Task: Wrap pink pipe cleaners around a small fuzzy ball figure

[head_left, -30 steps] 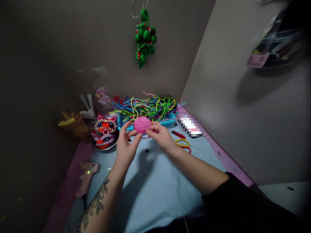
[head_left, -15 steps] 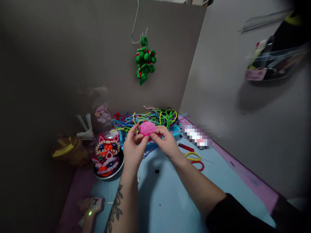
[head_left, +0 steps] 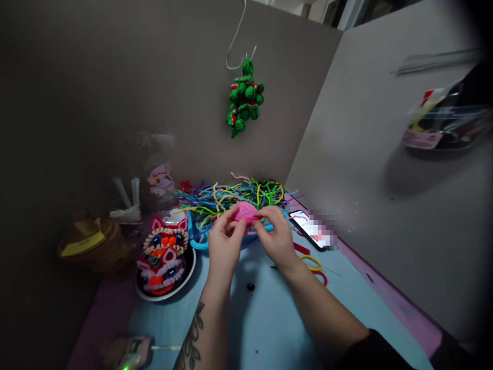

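Observation:
A rounded pink fuzzy pipe-cleaner piece is held up in front of me between both hands. My left hand pinches its left side and lower edge with thumb and fingers. On the other side, my right hand grips the lower right edge between thumb and fingertips. A thin pink strand shows just right of my right hand. Behind the hands lie many coloured pipe cleaners in a blue basket, partly hidden by my fingers.
Left stands a dish with pipe-cleaner animal faces; nearer is a glue gun with a green light. Scissors, a phone and a small black bead lie on the table. A green ornament hangs from a hook.
The view has shifted, so the basket, ornament and phone sit differently in the picture. Both hands keep hold of the pink piece and appear slightly farther right and lower; the right fingers have shifted slightly.

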Action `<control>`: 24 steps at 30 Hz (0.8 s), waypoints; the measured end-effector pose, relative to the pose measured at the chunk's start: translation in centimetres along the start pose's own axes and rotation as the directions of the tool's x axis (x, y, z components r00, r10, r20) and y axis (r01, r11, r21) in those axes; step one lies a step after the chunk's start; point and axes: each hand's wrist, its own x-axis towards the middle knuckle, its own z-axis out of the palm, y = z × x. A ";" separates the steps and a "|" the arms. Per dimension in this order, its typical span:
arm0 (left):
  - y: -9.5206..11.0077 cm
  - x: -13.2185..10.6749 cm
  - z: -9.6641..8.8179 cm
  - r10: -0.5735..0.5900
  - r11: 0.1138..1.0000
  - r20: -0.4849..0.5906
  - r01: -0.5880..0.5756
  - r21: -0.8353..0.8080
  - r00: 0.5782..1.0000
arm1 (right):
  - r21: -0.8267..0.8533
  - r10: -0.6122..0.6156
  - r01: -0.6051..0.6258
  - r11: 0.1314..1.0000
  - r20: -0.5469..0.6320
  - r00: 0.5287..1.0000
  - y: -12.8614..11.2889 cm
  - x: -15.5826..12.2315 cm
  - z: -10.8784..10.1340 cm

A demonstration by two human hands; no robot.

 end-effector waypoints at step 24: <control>-1.2 -0.6 0.6 0.096 0.995 -0.064 -0.093 0.037 0.993 | -0.088 -0.124 0.134 0.987 0.115 0.986 0.5 0.7 -0.6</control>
